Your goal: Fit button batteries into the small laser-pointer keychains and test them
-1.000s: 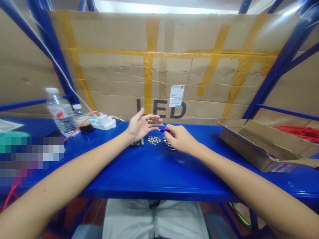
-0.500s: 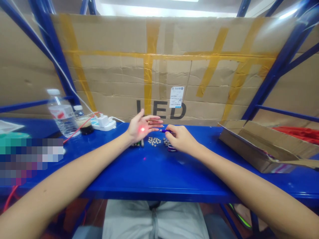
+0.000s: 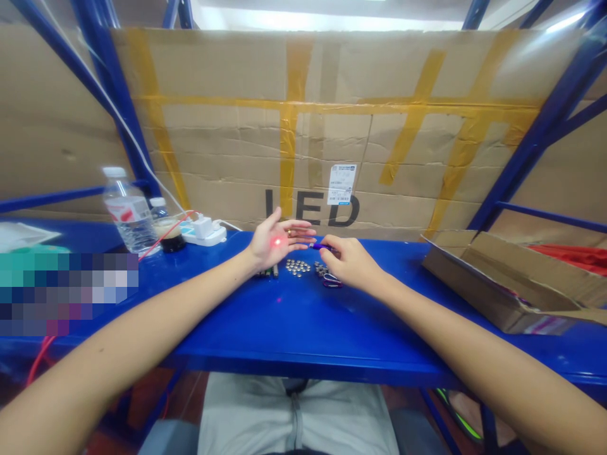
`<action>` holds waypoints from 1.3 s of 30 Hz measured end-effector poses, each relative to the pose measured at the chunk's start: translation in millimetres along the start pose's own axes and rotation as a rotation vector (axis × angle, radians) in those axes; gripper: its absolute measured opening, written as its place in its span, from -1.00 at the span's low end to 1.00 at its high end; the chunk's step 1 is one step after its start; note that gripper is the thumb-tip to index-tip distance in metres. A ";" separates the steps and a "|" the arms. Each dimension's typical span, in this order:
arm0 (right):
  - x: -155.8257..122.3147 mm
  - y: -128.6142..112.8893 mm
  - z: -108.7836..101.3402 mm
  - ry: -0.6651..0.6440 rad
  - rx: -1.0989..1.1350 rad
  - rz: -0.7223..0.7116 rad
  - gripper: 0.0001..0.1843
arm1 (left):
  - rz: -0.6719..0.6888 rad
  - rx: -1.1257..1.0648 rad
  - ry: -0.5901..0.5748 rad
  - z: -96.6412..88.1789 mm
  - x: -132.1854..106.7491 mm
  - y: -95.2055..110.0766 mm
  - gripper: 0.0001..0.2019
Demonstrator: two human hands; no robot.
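Note:
My left hand (image 3: 274,248) is raised above the blue table, palm facing right and fingers stretched. A bright red light spot falls on its palm. My right hand (image 3: 353,262) pinches a small purple laser pointer (image 3: 321,247), whose front end is aimed at the left palm, close to its fingertips. Several round silver button cells (image 3: 298,268) lie on the table between the hands. Beside them, under my right hand, are small metal pieces (image 3: 319,270) and a purple carabiner (image 3: 332,283). Several slim dark sticks (image 3: 275,272) lie partly hidden beneath my left hand.
An open cardboard box (image 3: 488,284) stands at the right, with red cloth (image 3: 569,257) behind it. On the left are a water bottle (image 3: 129,215), a small dark bottle (image 3: 171,237) and a white power strip (image 3: 206,235) with cables. A large cardboard sheet (image 3: 227,151) closes off the back.
The whole view has shifted slightly, so everything appears a little further right. Both hands keep their pose, and the red spot stays on the left palm.

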State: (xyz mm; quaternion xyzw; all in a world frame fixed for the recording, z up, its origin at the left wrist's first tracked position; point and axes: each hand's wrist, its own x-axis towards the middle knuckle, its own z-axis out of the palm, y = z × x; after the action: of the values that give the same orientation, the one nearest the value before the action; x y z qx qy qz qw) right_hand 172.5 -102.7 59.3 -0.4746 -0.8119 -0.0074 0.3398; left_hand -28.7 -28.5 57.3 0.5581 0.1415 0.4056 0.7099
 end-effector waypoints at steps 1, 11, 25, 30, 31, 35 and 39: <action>-0.1 0.0 -0.2 -0.005 0.001 0.003 -0.79 | 0.003 0.001 -0.006 -0.1 0.0 0.0 -0.30; 7.4 17.9 -4.0 -0.058 -0.042 0.064 -0.79 | 0.054 0.176 0.058 -4.0 2.9 4.1 -0.34; 17.9 74.3 19.5 -0.225 -0.166 0.057 -0.66 | 0.126 1.587 0.125 -53.5 5.8 5.0 -0.76; 19.1 58.2 34.0 -0.168 -0.132 -0.065 -0.77 | 0.136 1.520 -0.005 -33.5 5.0 -4.1 -0.67; 19.3 56.0 36.0 -0.149 -0.130 -0.084 -0.79 | 0.140 1.472 -0.017 -30.4 5.2 -6.7 -0.66; 17.8 49.4 39.8 -0.094 -0.083 -0.131 -0.80 | 0.176 1.360 -0.037 -24.6 6.3 -14.1 -0.78; 16.0 48.7 39.6 -0.075 -0.032 -0.152 -0.79 | 0.197 1.342 -0.003 -25.4 7.3 -13.8 -0.91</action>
State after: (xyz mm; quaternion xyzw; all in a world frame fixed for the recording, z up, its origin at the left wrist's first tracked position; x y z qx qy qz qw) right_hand 183.6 -50.4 22.7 -0.4168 -0.8575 -0.0283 0.3003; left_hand -34.9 -6.5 38.0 0.8888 0.3099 0.2919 0.1697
